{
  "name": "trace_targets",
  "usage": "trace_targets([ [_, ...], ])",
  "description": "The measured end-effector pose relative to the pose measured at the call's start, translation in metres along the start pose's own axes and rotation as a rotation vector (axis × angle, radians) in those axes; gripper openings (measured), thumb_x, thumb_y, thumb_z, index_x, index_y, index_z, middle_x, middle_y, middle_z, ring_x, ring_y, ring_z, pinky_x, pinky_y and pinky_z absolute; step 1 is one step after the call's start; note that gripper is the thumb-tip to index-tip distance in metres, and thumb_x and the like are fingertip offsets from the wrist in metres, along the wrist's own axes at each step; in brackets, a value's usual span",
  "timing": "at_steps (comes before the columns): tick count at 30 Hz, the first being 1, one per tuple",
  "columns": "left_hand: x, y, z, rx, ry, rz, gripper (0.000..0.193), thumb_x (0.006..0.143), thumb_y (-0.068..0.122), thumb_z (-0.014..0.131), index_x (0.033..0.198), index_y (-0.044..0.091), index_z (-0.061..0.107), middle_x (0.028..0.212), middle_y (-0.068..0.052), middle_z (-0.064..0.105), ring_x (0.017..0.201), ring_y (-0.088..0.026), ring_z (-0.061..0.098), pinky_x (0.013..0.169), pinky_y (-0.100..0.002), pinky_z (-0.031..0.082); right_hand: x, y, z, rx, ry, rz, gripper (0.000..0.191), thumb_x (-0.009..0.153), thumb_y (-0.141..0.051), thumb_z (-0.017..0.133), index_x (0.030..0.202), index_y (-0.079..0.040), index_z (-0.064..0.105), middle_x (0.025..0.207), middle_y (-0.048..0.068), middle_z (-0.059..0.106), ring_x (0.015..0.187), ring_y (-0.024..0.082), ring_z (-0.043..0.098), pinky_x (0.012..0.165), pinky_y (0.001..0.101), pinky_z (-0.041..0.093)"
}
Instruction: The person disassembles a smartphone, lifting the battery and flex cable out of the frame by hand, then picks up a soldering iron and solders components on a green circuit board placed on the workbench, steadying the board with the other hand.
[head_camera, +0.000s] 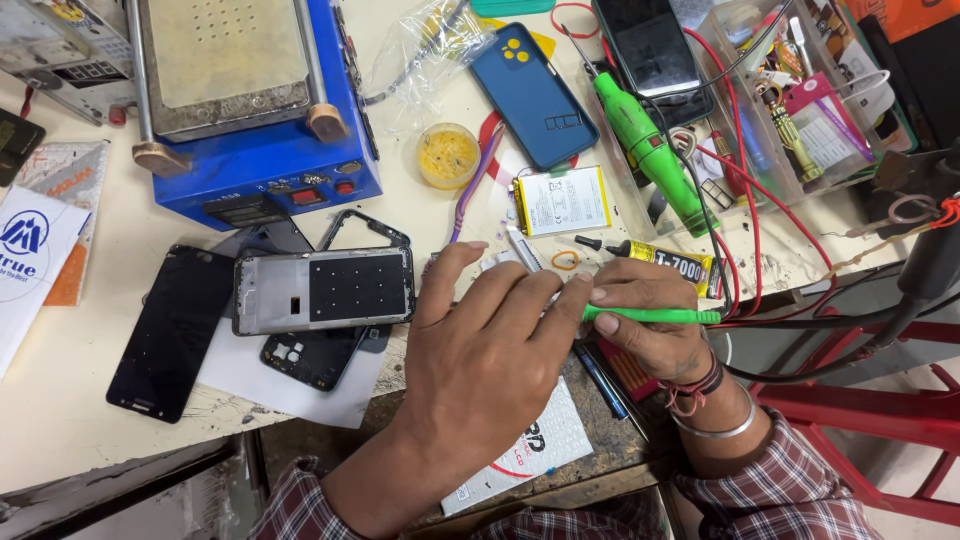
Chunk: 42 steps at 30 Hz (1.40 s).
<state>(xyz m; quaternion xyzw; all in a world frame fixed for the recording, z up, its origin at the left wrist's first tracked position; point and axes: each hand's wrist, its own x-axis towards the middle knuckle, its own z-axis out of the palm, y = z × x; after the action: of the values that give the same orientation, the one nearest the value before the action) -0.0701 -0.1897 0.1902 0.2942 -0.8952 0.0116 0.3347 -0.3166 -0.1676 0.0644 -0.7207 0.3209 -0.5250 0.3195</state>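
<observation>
On the cluttered workbench (60, 420), the left hand (490, 360) hides the green tool's (650, 316) tip.

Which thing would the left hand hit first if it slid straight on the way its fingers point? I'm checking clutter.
Probably the white battery, up and right of the left hand; depth is unclear.

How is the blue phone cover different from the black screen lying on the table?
The blue phone cover is bright blue with yellow rings at one corner; the black screen is plain, dark and glossy. The cover lies near the green tool, far from the hands; the screen lies on the left, beside the grey phone frame. Both lie flat and tilted.
</observation>
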Motion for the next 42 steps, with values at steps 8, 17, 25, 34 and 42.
trace_targets([
  [8,0.0,0.001,0.002,-0.009,-0.033,0.003,0.019,0.093,0.013,0.069,0.11,0.006,0.076,0.098,-0.002,0.069,0.097,-0.017,0.065,0.11,-0.047,0.041,-0.001,0.0,0.0,0.068,0.006,0.069,0.028,0.093,-0.008,0.069,0.121,-0.006,0.071,0.098,0.017,0.072,0.081,0.02,0.072,0.071,0.0298,0.058],
  [17,-0.002,0.002,0.007,0.036,0.009,0.03,0.008,0.094,0.013,0.07,0.098,0.007,0.073,0.084,-0.001,0.061,0.091,-0.017,0.063,0.109,-0.045,0.044,-0.001,0.001,-0.001,0.014,-0.01,0.04,0.03,0.091,-0.007,0.07,0.12,-0.005,0.071,0.097,0.017,0.073,0.082,0.022,0.07,0.073,0.0316,0.055],
  [25,-0.005,0.002,0.014,0.036,0.12,0.036,0.017,0.096,0.018,0.073,0.103,0.003,0.073,0.091,-0.004,0.065,0.095,-0.019,0.064,0.109,-0.046,0.047,-0.002,0.0,-0.001,0.017,-0.036,0.04,0.04,0.089,-0.005,0.072,0.128,-0.004,0.067,0.098,0.018,0.071,0.084,0.023,0.071,0.073,0.0318,0.055],
  [34,-0.007,0.001,0.017,-0.034,0.154,0.003,0.023,0.096,0.026,0.077,0.103,0.004,0.074,0.089,-0.005,0.065,0.095,-0.02,0.066,0.105,-0.046,0.049,-0.001,0.002,-0.002,-0.02,-0.067,-0.012,0.044,0.089,-0.004,0.073,0.132,-0.006,0.064,0.099,0.019,0.071,0.083,0.023,0.071,0.072,0.0323,0.055],
  [42,-0.017,-0.003,0.007,-0.042,0.234,-0.041,0.011,0.097,0.014,0.077,0.105,0.007,0.075,0.091,-0.002,0.067,0.092,-0.017,0.068,0.101,-0.042,0.048,0.002,-0.002,0.001,0.014,-0.039,0.035,0.042,0.091,-0.007,0.07,0.133,-0.005,0.063,0.089,0.013,0.07,0.077,0.021,0.07,0.069,0.032,0.056],
])
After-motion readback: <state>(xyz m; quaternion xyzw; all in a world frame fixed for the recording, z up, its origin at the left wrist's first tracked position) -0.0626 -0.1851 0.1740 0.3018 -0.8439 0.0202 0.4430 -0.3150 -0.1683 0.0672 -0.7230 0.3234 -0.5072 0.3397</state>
